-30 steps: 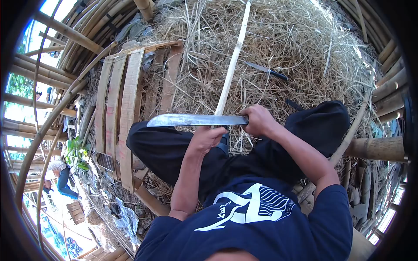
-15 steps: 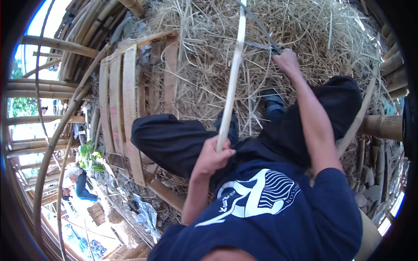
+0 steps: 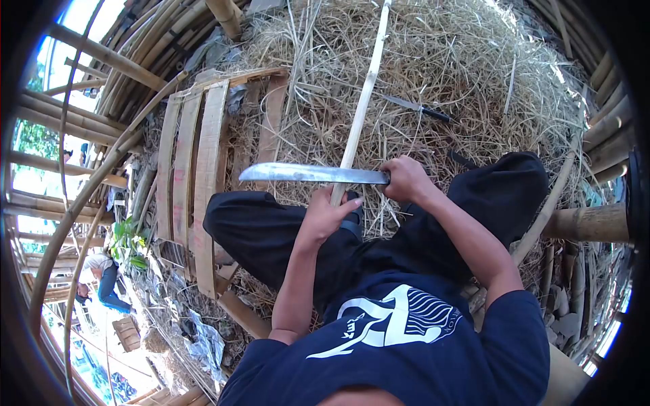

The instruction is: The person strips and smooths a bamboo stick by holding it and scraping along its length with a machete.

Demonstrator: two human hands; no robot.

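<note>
My left hand (image 3: 326, 218) is closed around the lower end of a long pale stick (image 3: 365, 101), which slants up and away over the straw. In my right hand (image 3: 407, 180) is the handle of a machete (image 3: 308, 173), the grip mostly hidden by my fingers. Its broad blade points left and crosses over the stick just above my left hand. A smaller knife (image 3: 410, 104) with a black handle lies on the straw beyond my right hand.
Dry straw (image 3: 467, 61) covers the ground ahead. A wooden slatted pallet (image 3: 181, 169) lies to my left, near bamboo poles (image 3: 108, 57). A bamboo post (image 3: 588, 223) is on my right. Another person (image 3: 108, 287) bends down at the lower left, beyond the poles.
My right hand has drawn back toward me, bringing the machete across the stick. My left hand has moved forward a little, still holding the stick. The smaller knife now shows fully on the straw.
</note>
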